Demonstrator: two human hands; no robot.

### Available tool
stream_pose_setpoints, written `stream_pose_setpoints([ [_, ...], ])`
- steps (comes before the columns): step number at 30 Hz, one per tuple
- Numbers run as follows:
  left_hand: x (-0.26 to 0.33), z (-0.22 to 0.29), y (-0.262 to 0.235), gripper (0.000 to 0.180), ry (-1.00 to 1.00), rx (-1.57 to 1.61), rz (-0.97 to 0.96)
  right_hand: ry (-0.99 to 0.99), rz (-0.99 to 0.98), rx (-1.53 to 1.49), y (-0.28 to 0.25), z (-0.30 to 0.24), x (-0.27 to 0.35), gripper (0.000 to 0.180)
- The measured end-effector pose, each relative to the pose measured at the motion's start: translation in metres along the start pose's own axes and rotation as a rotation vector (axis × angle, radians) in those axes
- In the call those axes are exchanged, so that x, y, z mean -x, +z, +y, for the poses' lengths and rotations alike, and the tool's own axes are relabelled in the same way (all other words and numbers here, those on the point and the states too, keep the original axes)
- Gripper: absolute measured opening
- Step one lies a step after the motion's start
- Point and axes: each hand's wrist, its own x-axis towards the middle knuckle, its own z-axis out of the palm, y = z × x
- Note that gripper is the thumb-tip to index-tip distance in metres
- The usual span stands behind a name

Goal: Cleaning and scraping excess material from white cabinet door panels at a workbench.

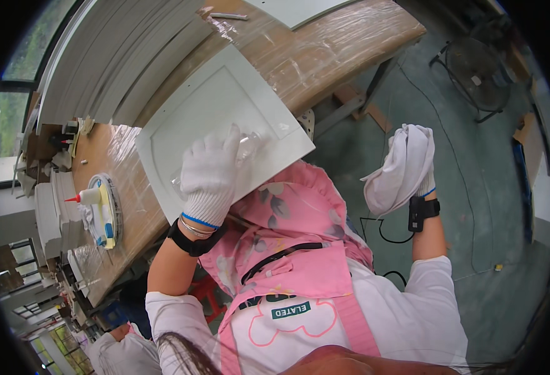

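Head view showed your left hand (209, 172), in a white knitted glove with a blue cuff band, wrapped around a clear plastic bottle (245, 145) that lay tilted over the white panel (225, 106). Your fingers were curled and pressed around the bottle's body, so the grip was closed on it. The bottle looked transparent and colourless, its ribbed upper part poking out past your fingertips toward the upper right, the rest hidden under the glove. The panel beneath it was a flat white square with a raised frame and a recessed middle, resting on the workbench (325, 50), which was wrapped in shiny clear film over brown wood. Your right hand (415, 165), also gloved, was raised well apart from the bench, over the grey floor, with its fingers closed on a bunched white cloth (397, 178) that hung in soft folds below your palm. Both wrists wore black bands. Farther left on the bench stood a small white glue bottle (84, 197) with a red tip, resting on a round roll of tape (113, 215).
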Motion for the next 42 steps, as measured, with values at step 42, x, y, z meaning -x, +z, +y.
stream_pose_setpoints([
  [42, 0.159, -0.125, 0.151, 0.053, -0.6, 0.529, 0.196, -0.579, -0.387, 0.371, -0.001, -0.245, -0.148, 0.024],
])
